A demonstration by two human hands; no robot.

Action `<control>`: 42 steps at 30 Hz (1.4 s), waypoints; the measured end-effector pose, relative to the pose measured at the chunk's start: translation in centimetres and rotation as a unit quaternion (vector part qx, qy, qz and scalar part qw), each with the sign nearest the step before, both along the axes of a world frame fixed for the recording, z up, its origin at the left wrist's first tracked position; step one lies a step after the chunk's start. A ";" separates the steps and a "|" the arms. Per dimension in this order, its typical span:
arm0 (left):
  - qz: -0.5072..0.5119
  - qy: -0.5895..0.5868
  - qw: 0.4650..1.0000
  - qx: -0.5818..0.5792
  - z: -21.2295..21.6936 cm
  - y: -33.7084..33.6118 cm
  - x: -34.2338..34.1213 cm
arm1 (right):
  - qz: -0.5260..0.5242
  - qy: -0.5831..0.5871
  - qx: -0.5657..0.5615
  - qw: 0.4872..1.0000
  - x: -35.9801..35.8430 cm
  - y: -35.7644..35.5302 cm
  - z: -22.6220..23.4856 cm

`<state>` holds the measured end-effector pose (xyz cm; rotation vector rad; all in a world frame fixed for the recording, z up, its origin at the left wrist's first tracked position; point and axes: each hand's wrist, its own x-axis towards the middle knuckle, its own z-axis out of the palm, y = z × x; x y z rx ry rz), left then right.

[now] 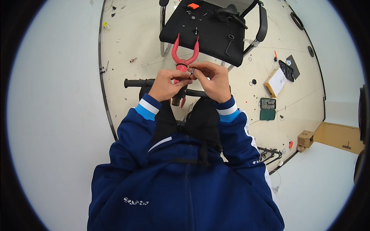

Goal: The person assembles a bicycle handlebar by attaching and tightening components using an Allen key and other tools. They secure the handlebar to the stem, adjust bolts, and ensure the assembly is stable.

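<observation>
A pinkish-red bicycle fork (186,61) lies before me, its two prongs pointing away toward the chair. Black handlebars cross near my knees, with a black grip (135,82) at the left end. My right hand (215,81) is closed, pinching a small dark bolt-like piece (192,71) between thumb and fingers above the fork's stem. Beside it, my left hand (166,84) is also closed; its thumb and fingertips meet near the lower end of that piece. What the left fingers grip, if anything, is too small to tell.
Ahead stands a black chair (179,29) carrying a bicycle saddle (227,14), a hex-key-like tool (230,45) and small parts. On the floor at right lie an open green case (267,109), a black tool case (286,71) and a yellow-edged box (275,82). A wall rises at left.
</observation>
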<state>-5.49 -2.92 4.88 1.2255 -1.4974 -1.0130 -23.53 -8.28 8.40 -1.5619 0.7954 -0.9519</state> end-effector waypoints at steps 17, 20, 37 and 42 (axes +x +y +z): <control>0.038 0.001 0.999 -0.033 -1.1 0.3 -0.1 | -0.026 0.020 -0.033 0.999 -0.4 0.7 -1.1; 0.031 -0.030 0.997 -0.063 -1.1 0.3 -0.1 | 0.012 0.016 0.000 1.000 -0.3 0.7 -1.1; 0.018 -0.064 0.997 -0.031 -1.7 0.8 -0.2 | -0.053 0.112 -0.063 0.990 -0.7 1.0 -4.0; -0.011 -0.054 0.998 -0.010 -0.8 0.7 0.1 | 0.009 0.062 -0.046 0.997 -0.5 1.1 -2.1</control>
